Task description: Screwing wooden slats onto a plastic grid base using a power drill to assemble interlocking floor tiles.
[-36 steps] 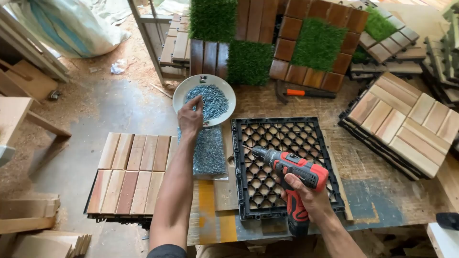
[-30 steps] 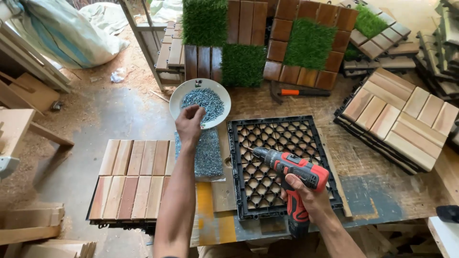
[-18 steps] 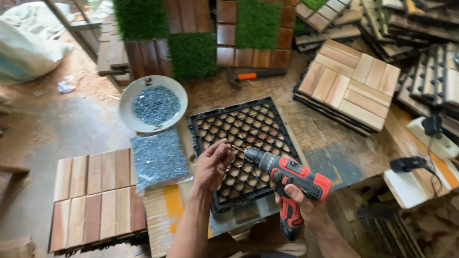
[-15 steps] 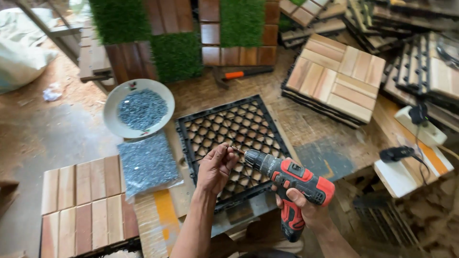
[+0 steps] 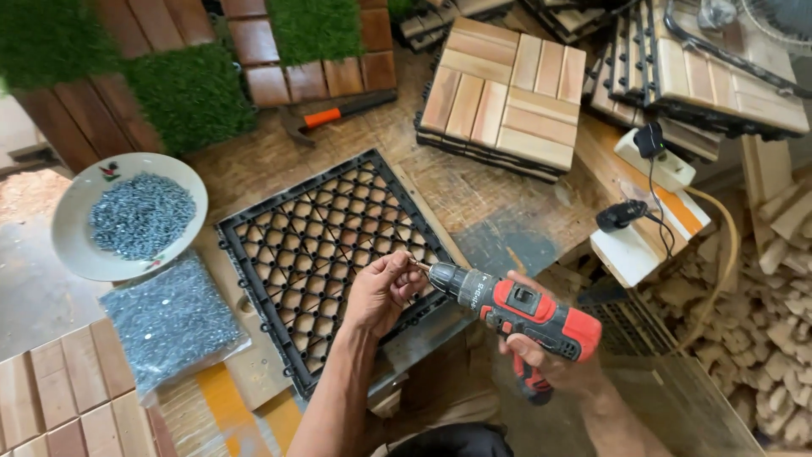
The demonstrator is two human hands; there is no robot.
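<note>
Since the earlier frames the left hand has left the bowl of screws and come to the tip of the drill; the view has shifted right. The left fingers are pinched together at the bit, apparently on a small screw, though the screw itself is too small to make out clearly. The right hand is clenched around the drill's handle. The drill is red and black, held level, its nose pointing left over the near right edge of the black plastic grid.

The grid lies flat on the workbench, set at an angle. To its left a clear bag of screws lies flat, touching the near rim of a white bowl that holds loose screws. Far from the grid lies a hammer with an orange handle, beside green turf squares. A stack of wooden tiles sits far right. A white power strip with black plugs lies at the right.
</note>
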